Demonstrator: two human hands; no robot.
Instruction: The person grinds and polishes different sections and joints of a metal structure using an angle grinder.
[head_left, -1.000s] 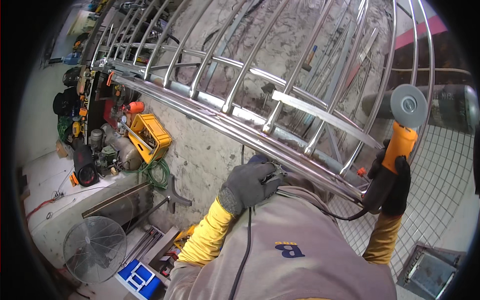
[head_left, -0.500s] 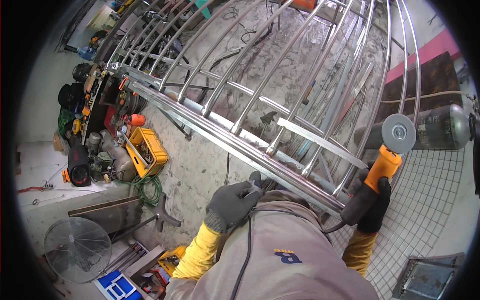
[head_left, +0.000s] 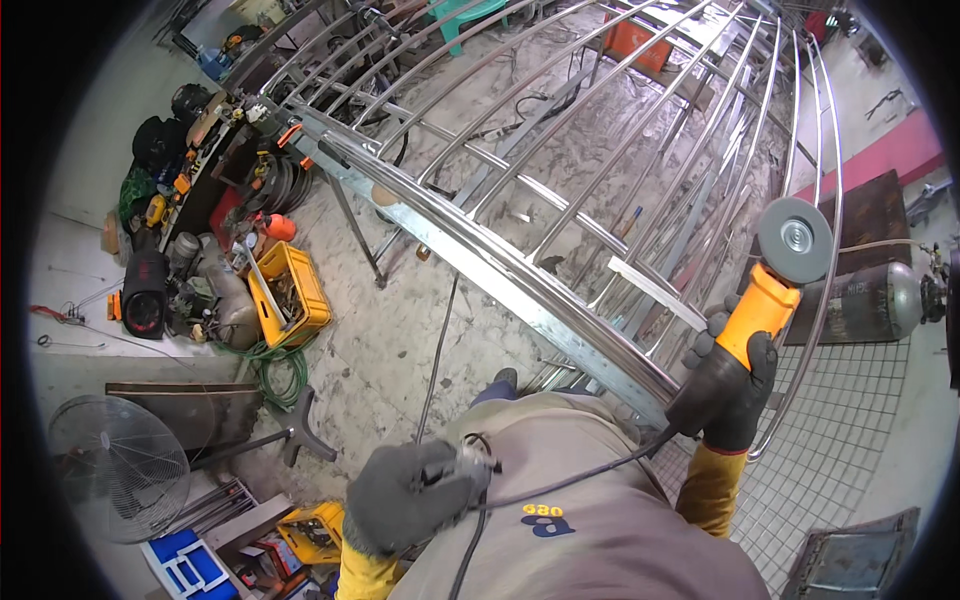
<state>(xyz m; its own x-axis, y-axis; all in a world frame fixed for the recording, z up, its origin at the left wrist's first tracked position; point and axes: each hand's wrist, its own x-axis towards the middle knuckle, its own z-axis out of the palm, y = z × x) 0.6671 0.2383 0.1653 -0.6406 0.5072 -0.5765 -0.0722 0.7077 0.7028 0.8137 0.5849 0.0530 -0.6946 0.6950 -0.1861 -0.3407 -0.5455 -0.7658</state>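
Note:
My right hand, in a dark work glove, is wrapped round the black body of an orange angle grinder. Its grey disc points up and away, beside the curved tubes at the right end of a shiny metal railing. A black power cord runs from the grinder across my shirt towards my left side. My left hand, also gloved, is closed in front of my body near the cord. At its fingertips is a small greyish thing with a dark loop, too blurred to name.
A flat metal strip lies across the railing. At left are a yellow crate of tools, green hose, a speaker and a fan. Right of the railing lie a gas cylinder and wire mesh.
My left hand has moved down and left, nearer my body, and the cord is drawn across my shirt. The grinder stays in my right hand, slightly shifted. The view has shifted, showing more floor.

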